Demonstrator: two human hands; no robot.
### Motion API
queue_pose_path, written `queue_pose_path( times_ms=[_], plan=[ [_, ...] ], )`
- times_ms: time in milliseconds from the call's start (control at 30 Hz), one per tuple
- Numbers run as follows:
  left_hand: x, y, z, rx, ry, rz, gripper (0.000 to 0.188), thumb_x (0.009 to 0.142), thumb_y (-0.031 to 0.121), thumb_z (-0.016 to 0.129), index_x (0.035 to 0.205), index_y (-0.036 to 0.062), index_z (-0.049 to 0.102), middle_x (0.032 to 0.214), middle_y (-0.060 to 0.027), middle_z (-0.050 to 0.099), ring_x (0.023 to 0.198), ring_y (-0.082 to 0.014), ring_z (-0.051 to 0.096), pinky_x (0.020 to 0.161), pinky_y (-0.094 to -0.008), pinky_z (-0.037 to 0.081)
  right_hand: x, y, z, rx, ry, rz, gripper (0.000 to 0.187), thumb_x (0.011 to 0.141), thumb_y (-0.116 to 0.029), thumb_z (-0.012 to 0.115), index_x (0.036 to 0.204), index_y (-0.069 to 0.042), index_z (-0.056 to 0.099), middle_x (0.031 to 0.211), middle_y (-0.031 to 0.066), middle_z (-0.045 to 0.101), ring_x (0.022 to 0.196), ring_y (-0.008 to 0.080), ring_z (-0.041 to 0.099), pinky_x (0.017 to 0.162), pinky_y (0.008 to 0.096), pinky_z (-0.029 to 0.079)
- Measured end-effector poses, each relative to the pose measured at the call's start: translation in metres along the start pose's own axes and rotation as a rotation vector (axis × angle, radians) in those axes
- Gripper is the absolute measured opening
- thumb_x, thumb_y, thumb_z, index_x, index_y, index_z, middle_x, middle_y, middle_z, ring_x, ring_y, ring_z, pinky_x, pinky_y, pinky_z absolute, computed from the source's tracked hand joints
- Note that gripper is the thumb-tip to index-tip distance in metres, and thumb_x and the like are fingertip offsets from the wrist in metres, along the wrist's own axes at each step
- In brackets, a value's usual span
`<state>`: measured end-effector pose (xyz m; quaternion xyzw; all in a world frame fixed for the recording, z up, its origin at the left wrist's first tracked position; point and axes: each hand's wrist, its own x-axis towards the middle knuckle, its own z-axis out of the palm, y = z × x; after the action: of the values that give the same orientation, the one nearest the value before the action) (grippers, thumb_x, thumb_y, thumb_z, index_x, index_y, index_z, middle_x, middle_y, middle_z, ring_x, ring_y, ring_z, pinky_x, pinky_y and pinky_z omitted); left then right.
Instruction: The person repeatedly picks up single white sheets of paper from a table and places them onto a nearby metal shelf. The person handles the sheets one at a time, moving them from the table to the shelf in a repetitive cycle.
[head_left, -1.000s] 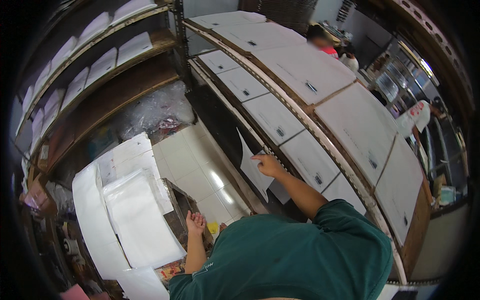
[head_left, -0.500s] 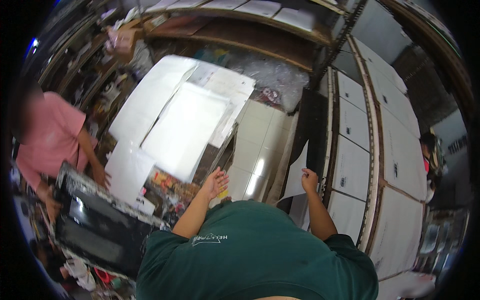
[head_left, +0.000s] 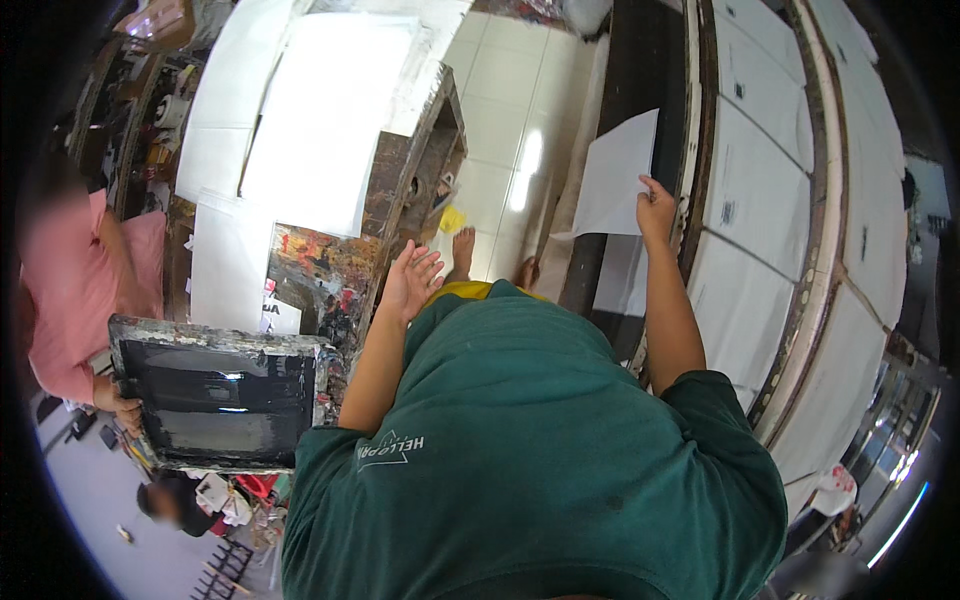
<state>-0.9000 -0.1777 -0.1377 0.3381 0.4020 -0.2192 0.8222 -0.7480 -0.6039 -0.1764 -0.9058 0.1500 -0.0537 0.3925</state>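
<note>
My right hand (head_left: pixel 655 208) pinches the right edge of a white sheet of paper (head_left: pixel 618 160), which is raised at a slant over a long dark board (head_left: pixel 628 80). Lower on that board, under my right forearm, lies another pale sheet (head_left: pixel 621 275). My left hand (head_left: pixel 408 284) is in the air beside the paint-stained table (head_left: pixel 330 275), palm turned up, fingers apart and nothing in it. Large white sheets (head_left: pixel 325 110) cover much of that table's top.
At the left, a person in a pink shirt (head_left: pixel 75 290) grips a dark-meshed screen frame (head_left: pixel 215 335) by its side. Racks of white panels (head_left: pixel 755 205) line the right. Between table and board runs a tiled floor (head_left: pixel 500 95) with a yellow scrap (head_left: pixel 453 218).
My view has tilted down, and my feet now show. The sheet in my right hand shows more of its face. The other person's screen frame looks more level, with one hand of theirs no longer visible.
</note>
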Motion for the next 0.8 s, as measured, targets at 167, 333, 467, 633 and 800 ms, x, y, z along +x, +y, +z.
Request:
queue_pose_path(
  times_ms=[167, 333, 467, 633, 800],
  plan=[
    [0.027, 0.002, 0.000, 0.100, 0.009, -0.115, 0.042, 0.083, 0.049, 0.053, 0.103, 0.0120, 0.047, 0.105, -0.0068, 0.052, 0.098, -0.0204, 0.050, 0.082, -0.0357, 0.041, -0.034, 0.002, -0.005, -0.032, -0.051, 0.117, 0.035, 0.072, -0.001, 0.052, 0.104, -0.010, 0.064, 0.098, 0.0185, 0.063, 0.089, 0.0266, 0.061, 0.080, 0.0318, 0.045],
    [0.074, 0.019, 0.015, 0.182, -0.016, -0.170, 0.048, 0.083, 0.049, 0.053, 0.109, 0.0093, 0.045, 0.112, -0.0088, 0.050, 0.105, -0.0208, 0.047, 0.086, -0.0349, 0.040, -0.046, -0.007, -0.012, -0.035, -0.061, 0.211, 0.036, 0.073, -0.002, 0.053, 0.106, -0.012, 0.063, 0.088, 0.0150, 0.065, 0.076, 0.0205, 0.061, 0.071, 0.0303, 0.046],
    [0.105, 0.031, 0.029, 0.242, -0.085, -0.195, 0.055, 0.079, 0.052, 0.057, 0.111, 0.0086, 0.043, 0.111, -0.0078, 0.050, 0.102, -0.0198, 0.048, 0.086, -0.0345, 0.038, -0.043, -0.076, -0.027, -0.257, -0.069, 0.300, 0.036, 0.073, -0.006, 0.053, 0.107, -0.016, 0.063, 0.076, 0.0141, 0.064, 0.069, 0.0206, 0.061, 0.067, 0.0322, 0.046],
    [0.134, 0.046, 0.044, 0.311, -0.148, -0.227, 0.058, 0.078, 0.052, 0.058, 0.113, 0.0083, 0.044, 0.112, -0.0079, 0.050, 0.103, -0.0188, 0.048, 0.084, -0.0338, 0.038, -0.041, -0.069, -0.021, -0.249, 0.009, 0.228, 0.036, 0.075, -0.008, 0.051, 0.108, -0.017, 0.063, 0.068, 0.0101, 0.060, 0.062, 0.0183, 0.055, 0.062, 0.0301, 0.043],
    [0.155, 0.051, 0.051, 0.315, -0.197, -0.279, 0.059, 0.079, 0.052, 0.057, 0.115, 0.0080, 0.043, 0.114, -0.0089, 0.049, 0.106, -0.0197, 0.046, 0.086, -0.0337, 0.037, -0.046, -0.088, -0.020, -0.325, -0.021, 0.286, 0.038, 0.072, -0.009, 0.051, 0.107, -0.017, 0.063, 0.072, 0.0157, 0.063, 0.067, 0.0237, 0.061, 0.068, 0.0338, 0.047]
  ],
)
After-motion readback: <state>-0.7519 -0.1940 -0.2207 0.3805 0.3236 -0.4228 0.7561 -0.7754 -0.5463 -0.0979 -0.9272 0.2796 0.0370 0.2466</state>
